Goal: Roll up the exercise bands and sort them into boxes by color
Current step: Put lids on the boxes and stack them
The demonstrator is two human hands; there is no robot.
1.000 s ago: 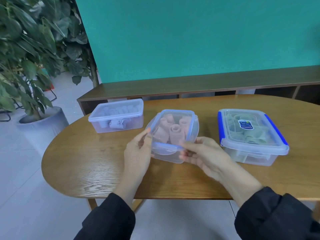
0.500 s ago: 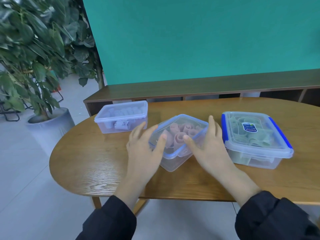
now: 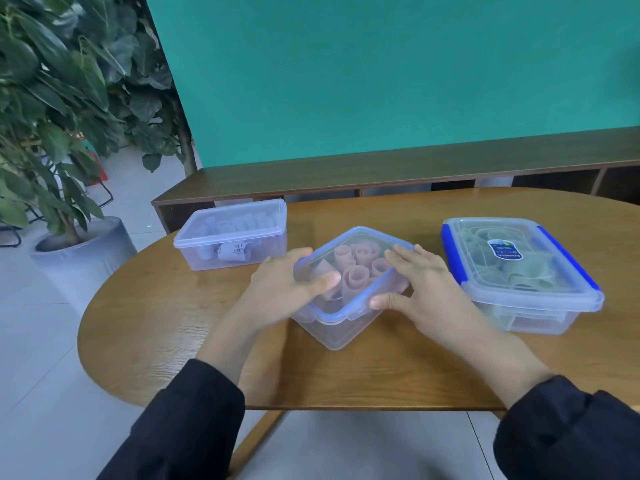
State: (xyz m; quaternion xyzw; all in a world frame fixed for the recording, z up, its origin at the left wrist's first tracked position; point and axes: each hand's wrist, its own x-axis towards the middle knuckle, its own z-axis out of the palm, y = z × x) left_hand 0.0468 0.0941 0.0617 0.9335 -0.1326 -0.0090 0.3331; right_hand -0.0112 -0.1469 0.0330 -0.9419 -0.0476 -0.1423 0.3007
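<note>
Head view: on the table, the middle box of rolled pink bands sits between two lidded boxes. The left hand and right hand press its lid with flat fingers, thumbs at the near rim.
</note>
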